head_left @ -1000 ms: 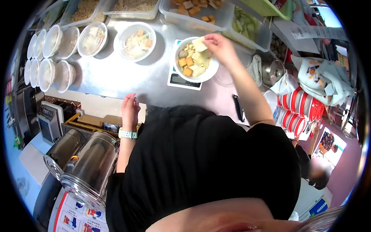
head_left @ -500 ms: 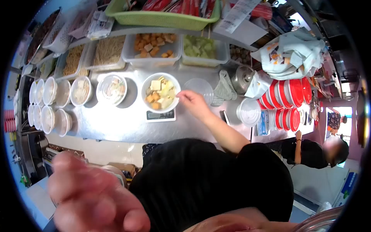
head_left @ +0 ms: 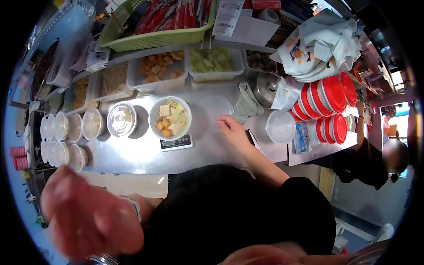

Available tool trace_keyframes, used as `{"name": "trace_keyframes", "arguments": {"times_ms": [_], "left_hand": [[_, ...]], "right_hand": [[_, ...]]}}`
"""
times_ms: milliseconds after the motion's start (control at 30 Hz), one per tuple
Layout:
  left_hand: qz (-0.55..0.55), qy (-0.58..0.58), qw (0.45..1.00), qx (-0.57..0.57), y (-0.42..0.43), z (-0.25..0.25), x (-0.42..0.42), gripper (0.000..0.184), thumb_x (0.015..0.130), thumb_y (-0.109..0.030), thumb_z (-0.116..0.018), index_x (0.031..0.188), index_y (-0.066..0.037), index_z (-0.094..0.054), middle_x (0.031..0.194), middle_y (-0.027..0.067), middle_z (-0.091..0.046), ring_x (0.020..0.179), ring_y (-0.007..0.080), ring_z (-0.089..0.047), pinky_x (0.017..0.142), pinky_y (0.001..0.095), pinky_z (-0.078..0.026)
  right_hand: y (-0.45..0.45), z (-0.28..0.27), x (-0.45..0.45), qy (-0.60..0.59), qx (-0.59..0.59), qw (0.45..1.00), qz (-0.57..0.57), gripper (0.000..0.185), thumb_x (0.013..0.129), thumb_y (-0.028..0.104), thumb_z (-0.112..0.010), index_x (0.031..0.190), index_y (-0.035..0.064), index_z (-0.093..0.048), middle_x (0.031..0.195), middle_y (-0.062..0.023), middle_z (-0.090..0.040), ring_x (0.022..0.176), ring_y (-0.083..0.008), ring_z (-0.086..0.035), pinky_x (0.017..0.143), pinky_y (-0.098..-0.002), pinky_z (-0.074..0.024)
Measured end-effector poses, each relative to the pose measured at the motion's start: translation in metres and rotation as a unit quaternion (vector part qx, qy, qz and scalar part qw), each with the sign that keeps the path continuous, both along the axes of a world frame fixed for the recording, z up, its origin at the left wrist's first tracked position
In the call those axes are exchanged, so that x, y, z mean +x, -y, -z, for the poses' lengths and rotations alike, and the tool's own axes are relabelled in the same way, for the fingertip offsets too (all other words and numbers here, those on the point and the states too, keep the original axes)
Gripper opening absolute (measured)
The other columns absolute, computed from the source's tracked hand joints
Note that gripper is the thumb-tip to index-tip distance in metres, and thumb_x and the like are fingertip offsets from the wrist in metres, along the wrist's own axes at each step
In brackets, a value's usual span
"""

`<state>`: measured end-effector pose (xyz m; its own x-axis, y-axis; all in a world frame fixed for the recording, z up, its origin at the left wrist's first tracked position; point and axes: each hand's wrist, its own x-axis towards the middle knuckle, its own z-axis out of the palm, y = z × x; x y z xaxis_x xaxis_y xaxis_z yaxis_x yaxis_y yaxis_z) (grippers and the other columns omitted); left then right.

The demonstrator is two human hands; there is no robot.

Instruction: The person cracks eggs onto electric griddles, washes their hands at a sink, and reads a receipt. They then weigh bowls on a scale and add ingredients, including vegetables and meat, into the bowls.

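Note:
My right hand (head_left: 232, 132) is at the lower right edge of a clear round lid (head_left: 215, 108) on the steel counter, its fingers loosely bent and slightly apart. Whether the fingertips touch the lid cannot be made out. Left of it, an uncovered white bowl (head_left: 189, 119) with tofu cubes, orange-brown cubes and pale leafy pieces stands on a small digital scale (head_left: 179, 143). My left hand (head_left: 92, 216) looms close to the camera at lower left, blurred, away from the counter; its grip is unclear.
Lidded bowls (head_left: 122, 119) and stacked tubs (head_left: 62, 126) line the left side. Food bins (head_left: 216, 66) stand behind. On the right are a grey cloth (head_left: 248, 104), a metal pot (head_left: 266, 88), a clear container (head_left: 281, 126) and red-lidded tubs (head_left: 332, 95). Another person (head_left: 366, 163) is at far right.
My right hand has left the bowl's rim and moved right to the clear lid. The view has shifted, and my left hand stays low at the left.

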<state>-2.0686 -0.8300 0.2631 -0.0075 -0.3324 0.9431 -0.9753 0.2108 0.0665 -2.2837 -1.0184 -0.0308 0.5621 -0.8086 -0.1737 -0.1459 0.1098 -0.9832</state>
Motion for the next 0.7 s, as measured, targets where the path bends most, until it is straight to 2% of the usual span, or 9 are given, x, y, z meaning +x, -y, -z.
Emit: {"name": "trace_keyframes", "arguments": {"times_ms": [167, 233, 267, 300, 333, 367, 467, 567, 700], "left_hand": [[0.061, -0.339, 0.909, 0.235, 0.007, 0.058, -0.002, 0.031, 0.074, 0.013, -0.051, 0.102, 0.001, -0.055, 0.095, 0.0110, -0.053, 0.078, 0.0157, -0.048, 0.067, 0.0235, -0.040], [0.040, -0.419, 0.821, 0.385, -0.001, 0.083, 0.005, 0.015, 0.082, 0.004, -0.058, 0.096, 0.000, -0.057, 0.078, 0.0014, -0.053, 0.067, 0.0091, -0.046, 0.061, 0.0221, -0.039], [0.026, -0.447, 0.755, 0.480, -0.006, 0.093, 0.007, 0.011, 0.085, -0.001, -0.059, 0.096, -0.001, -0.058, 0.073, 0.0035, -0.055, 0.065, 0.0139, -0.051, 0.060, 0.0249, -0.041], [0.070, -0.371, 0.752, 0.541, -0.013, 0.117, 0.016, 0.010, 0.087, -0.007, -0.060, 0.096, -0.003, -0.060, 0.078, 0.0105, -0.061, 0.069, 0.0236, -0.059, 0.064, 0.0304, -0.046], [0.077, -0.312, 0.691, 0.647, -0.021, 0.130, 0.021, 0.014, 0.089, -0.016, -0.058, 0.098, -0.006, -0.062, 0.085, 0.0156, -0.063, 0.078, 0.0323, -0.062, 0.070, 0.0363, -0.049], [0.100, -0.292, 0.638, 0.705, -0.032, 0.152, 0.025, 0.019, 0.091, -0.022, -0.056, 0.100, -0.008, -0.064, 0.089, 0.0154, -0.065, 0.082, 0.0330, -0.063, 0.073, 0.0377, -0.049], [0.072, -0.312, 0.556, 0.767, -0.053, 0.177, 0.018, 0.020, 0.091, -0.013, -0.054, 0.106, -0.006, -0.063, 0.085, 0.0120, -0.068, 0.081, 0.0235, -0.067, 0.074, 0.0334, -0.051], [0.048, -0.456, 0.491, 0.741, -0.047, 0.174, 0.012, 0.021, 0.092, -0.013, -0.050, 0.107, -0.009, -0.065, 0.091, 0.0153, -0.069, 0.090, 0.0291, -0.066, 0.078, 0.0359, -0.051], [0.067, -0.450, 0.578, 0.678, -0.049, 0.185, 0.011, 0.026, 0.090, -0.005, -0.049, 0.110, -0.009, -0.064, 0.094, 0.0157, -0.069, 0.090, 0.0267, -0.067, 0.078, 0.0356, -0.052]], "right_hand": [[-0.007, 0.015, 0.004, -0.101, -0.020, 0.990, -0.093, 0.018, 0.092, 0.014, -0.057, 0.107, 0.0049, -0.062, 0.089, -0.0049, -0.064, 0.084, -0.0113, -0.060, 0.076, -0.0258, -0.0480], [-0.015, 0.036, 0.011, -0.099, -0.094, 0.972, -0.189, 0.020, 0.091, 0.017, -0.057, 0.106, 0.0068, -0.063, 0.091, -0.0094, -0.066, 0.084, -0.0187, -0.063, 0.076, -0.0306, -0.0492], [-0.019, 0.042, 0.013, -0.097, -0.097, 0.973, -0.187, 0.020, 0.091, 0.017, -0.057, 0.106, 0.0068, -0.063, 0.091, -0.0094, -0.066, 0.084, -0.0187, -0.063, 0.076, -0.0306, -0.0492], [-0.024, 0.043, 0.016, -0.119, -0.104, 0.960, -0.230, 0.021, 0.090, 0.019, -0.057, 0.106, 0.0072, -0.063, 0.094, -0.0118, -0.066, 0.085, -0.0235, -0.063, 0.077, -0.0339, -0.0496], [-0.028, 0.044, 0.018, -0.142, -0.110, 0.945, -0.273, 0.022, 0.090, 0.021, -0.057, 0.105, 0.0076, -0.064, 0.097, -0.0143, -0.067, 0.087, -0.0283, -0.064, 0.077, -0.0372, -0.0500], [-0.030, 0.046, 0.021, -0.165, -0.136, 0.926, -0.312, 0.025, 0.089, 0.026, -0.056, 0.105, 0.0077, -0.065, 0.102, -0.0148, -0.067, 0.089, -0.0327, -0.064, 0.079, -0.0411, -0.0500], [-0.038, 0.042, 0.028, -0.209, -0.125, 0.897, -0.370, 0.027, 0.088, 0.028, -0.057, 0.105, 0.0080, -0.065, 0.102, -0.0150, -0.066, 0.092, -0.0335, -0.063, 0.081, -0.0422, -0.0496], [-0.048, 0.060, 0.030, -0.173, -0.198, 0.886, -0.381, 0.026, 0.087, 0.022, -0.057, 0.107, 0.0069, -0.065, 0.104, -0.0168, -0.065, 0.096, -0.0345, -0.062, 0.085, -0.0417, -0.0490], [-0.055, 0.067, 0.033, -0.125, -0.271, 0.859, -0.416, 0.027, 0.086, 0.020, -0.056, 0.106, 0.0038, -0.064, 0.106, -0.0164, -0.064, 0.099, -0.0370, -0.060, 0.088, -0.0420, -0.0482]]}}
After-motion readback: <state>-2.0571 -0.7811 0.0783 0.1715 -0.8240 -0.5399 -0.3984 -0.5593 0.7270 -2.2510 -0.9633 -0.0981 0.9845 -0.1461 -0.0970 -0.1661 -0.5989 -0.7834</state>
